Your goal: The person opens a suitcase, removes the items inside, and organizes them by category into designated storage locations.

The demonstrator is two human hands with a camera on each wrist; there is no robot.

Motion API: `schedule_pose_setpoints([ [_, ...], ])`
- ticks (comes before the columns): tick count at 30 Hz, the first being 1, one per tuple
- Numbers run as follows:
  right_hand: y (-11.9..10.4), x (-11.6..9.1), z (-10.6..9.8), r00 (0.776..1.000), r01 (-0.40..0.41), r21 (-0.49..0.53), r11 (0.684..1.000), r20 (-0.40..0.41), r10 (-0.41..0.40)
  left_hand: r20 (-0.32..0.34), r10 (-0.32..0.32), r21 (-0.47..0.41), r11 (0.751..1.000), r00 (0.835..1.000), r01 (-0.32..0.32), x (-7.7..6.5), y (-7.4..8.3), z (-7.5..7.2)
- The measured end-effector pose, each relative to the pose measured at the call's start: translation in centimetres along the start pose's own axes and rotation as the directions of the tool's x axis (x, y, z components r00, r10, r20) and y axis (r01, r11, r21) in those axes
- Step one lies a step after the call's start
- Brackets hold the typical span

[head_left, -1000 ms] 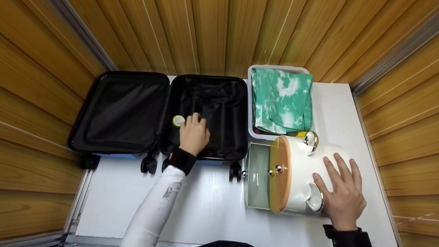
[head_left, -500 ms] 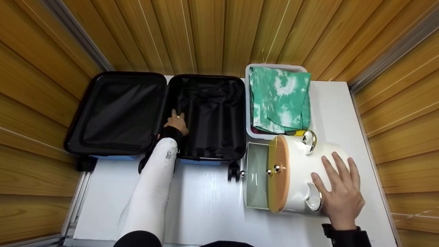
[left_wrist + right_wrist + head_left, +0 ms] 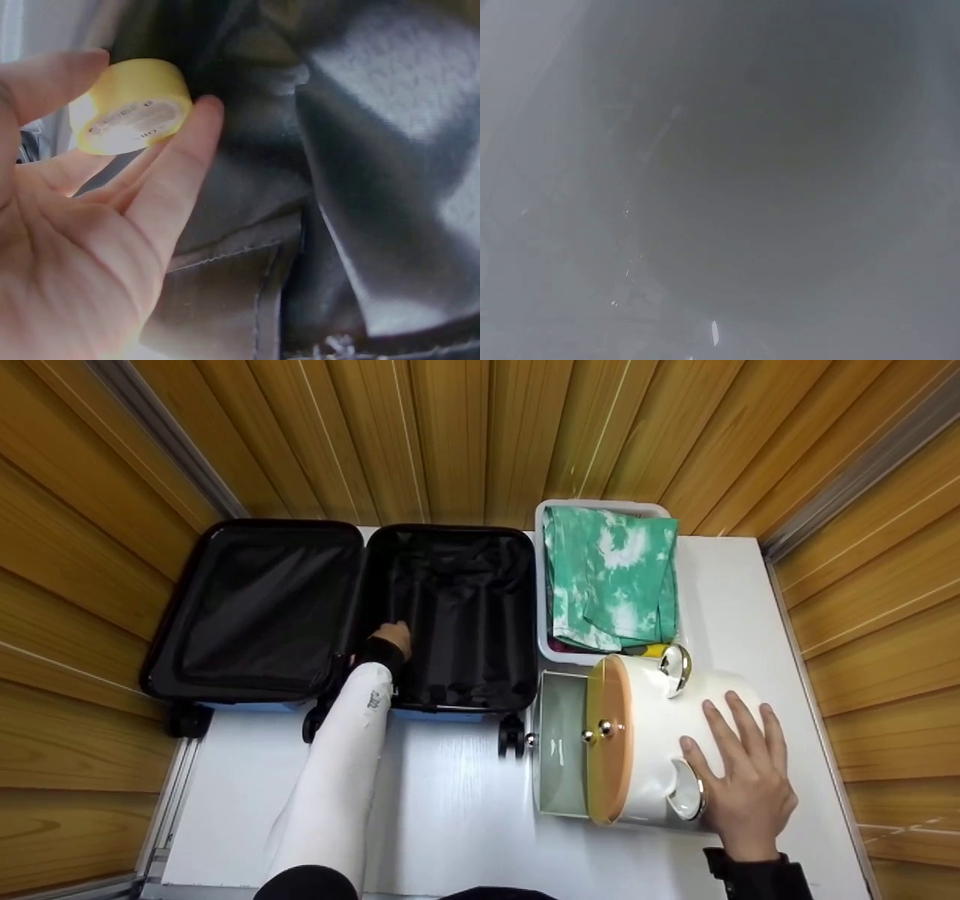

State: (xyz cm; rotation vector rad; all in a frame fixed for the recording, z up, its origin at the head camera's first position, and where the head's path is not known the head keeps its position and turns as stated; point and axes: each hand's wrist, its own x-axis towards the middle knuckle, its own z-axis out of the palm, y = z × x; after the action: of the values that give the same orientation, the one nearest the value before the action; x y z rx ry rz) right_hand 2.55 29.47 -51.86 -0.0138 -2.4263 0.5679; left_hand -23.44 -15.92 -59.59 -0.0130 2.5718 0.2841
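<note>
In the head view my left hand (image 3: pixel 394 637) reaches down at the left inner side of the suitcase's right half (image 3: pixel 465 615), its fingers mostly hidden. Close up in the left wrist view, the thumb and fingers of my left hand (image 3: pixel 82 247) hold a small, round yellow thing (image 3: pixel 135 82) with a printed white face. Black lining (image 3: pixel 247 180) surrounds it. My right hand (image 3: pixel 754 787) rests with spread fingers on the white body of a drawer box (image 3: pixel 660 742) lying on its side. Only a blurred grey surface fills the right wrist view.
The suitcase's other black half (image 3: pixel 262 607) lies flat at the left. A white bin (image 3: pixel 541 585) with folded green-and-white cloth (image 3: pixel 615 577) stands behind the drawer box, whose clear drawer (image 3: pixel 562 742) sticks out leftward. Wood-patterned walls (image 3: pixel 450 442) enclose the white table (image 3: pixel 450 810).
My left hand has moved left and deeper into the suitcase half, its fingers closing in. The yellow thing seen there earlier is now hidden in the head view. My right hand stays put.
</note>
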Motion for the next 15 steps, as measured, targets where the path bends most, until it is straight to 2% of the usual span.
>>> schedule_pose_setpoints([
  [5, 0.0, 0.1, 0.0, 1.000, -0.022, 0.014, 1.000, 0.010, 0.021, -0.040, 0.002, -0.053, 0.999, 0.999, -0.004, -0.5, -0.2, -0.6],
  [9, 0.0, 0.1, -0.1, 0.999, -0.035, 0.017, 0.999, 0.034, 0.034, -0.106, 0.014, -0.131, 0.991, 0.994, -0.027, -1.3, 0.3, -1.7],
  [12, 0.0, 0.0, -0.1, 0.999, -0.030, 0.010, 0.999, 0.032, 0.030, -0.179, 0.060, -0.192, 0.977, 0.982, -0.094, -1.9, 1.2, -2.9],
  [15, 0.0, -0.1, -0.2, 0.999, -0.028, 0.003, 1.000, 0.033, 0.028, -0.244, 0.126, -0.245, 0.951, 0.961, -0.187, -2.8, 2.3, -4.0],
])
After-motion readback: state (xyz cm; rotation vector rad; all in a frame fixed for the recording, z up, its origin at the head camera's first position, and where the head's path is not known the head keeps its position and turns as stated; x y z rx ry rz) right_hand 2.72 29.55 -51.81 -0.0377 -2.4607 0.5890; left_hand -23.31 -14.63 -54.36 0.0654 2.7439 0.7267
